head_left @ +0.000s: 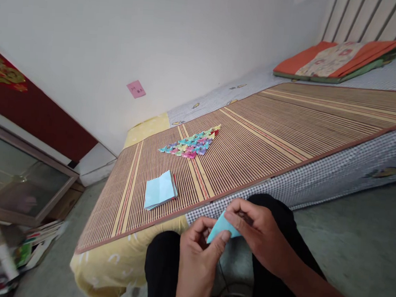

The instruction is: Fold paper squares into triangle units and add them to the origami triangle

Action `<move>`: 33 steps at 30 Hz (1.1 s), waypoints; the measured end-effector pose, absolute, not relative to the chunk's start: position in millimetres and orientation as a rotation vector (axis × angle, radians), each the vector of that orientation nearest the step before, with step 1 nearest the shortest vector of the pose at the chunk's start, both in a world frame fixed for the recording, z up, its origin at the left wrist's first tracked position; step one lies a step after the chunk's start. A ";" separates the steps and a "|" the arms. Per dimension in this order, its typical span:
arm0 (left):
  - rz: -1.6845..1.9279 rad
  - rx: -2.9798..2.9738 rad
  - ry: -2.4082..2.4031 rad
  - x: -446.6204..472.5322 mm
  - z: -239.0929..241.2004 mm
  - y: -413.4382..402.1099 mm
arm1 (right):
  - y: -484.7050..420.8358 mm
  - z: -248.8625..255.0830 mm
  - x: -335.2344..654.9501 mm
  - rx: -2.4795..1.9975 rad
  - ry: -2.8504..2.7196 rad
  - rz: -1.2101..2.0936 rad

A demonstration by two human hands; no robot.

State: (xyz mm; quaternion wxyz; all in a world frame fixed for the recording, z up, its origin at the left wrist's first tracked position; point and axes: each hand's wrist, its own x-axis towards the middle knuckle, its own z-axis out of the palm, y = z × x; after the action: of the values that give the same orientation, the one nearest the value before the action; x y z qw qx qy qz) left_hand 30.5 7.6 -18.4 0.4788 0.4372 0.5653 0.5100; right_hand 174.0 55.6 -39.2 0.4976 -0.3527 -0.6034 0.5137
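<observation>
A small folded piece of light blue paper [222, 227] is pinched between my two hands above my lap. My left hand [201, 247] grips its lower left part, the thumb pressed on top. At its upper right edge, my right hand [255, 228] closes thumb and fingers on the paper. Beyond my hands, on the bamboo mat [252, 162], lies a stack of light blue paper sheets [160, 190]. Farther back, several multicoloured folded paper pieces [191, 143] are arranged in a roughly triangular group.
The mat covers a bed with a checked sheet [318, 185] and a yellow cloth [120, 261]. A folded orange quilt [342, 61] lies at the far right. A pink note [136, 89] is on the wall. Left stands a glass-fronted cabinet [20, 175], with clutter on the floor below.
</observation>
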 end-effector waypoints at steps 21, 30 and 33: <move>1.137 1.140 1.420 20.9 -22.8 6.0 | 61.9 -41.7 177.7 -0.871 -1.498 1.233; 1.246 0.872 1.272 20.6 -30.3 11.9 | 59.0 -37.4 175.0 -0.763 -1.467 1.596; 1.347 0.783 1.184 22.3 -32.9 11.2 | 56.7 -41.1 172.2 -0.743 -1.420 1.681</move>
State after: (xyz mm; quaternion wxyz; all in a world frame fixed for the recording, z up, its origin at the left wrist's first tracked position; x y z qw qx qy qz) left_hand 22.3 11.2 -32.9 0.5582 0.3320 0.5020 0.5712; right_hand 172.2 56.7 -41.1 0.3982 -0.2936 -0.5608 0.6638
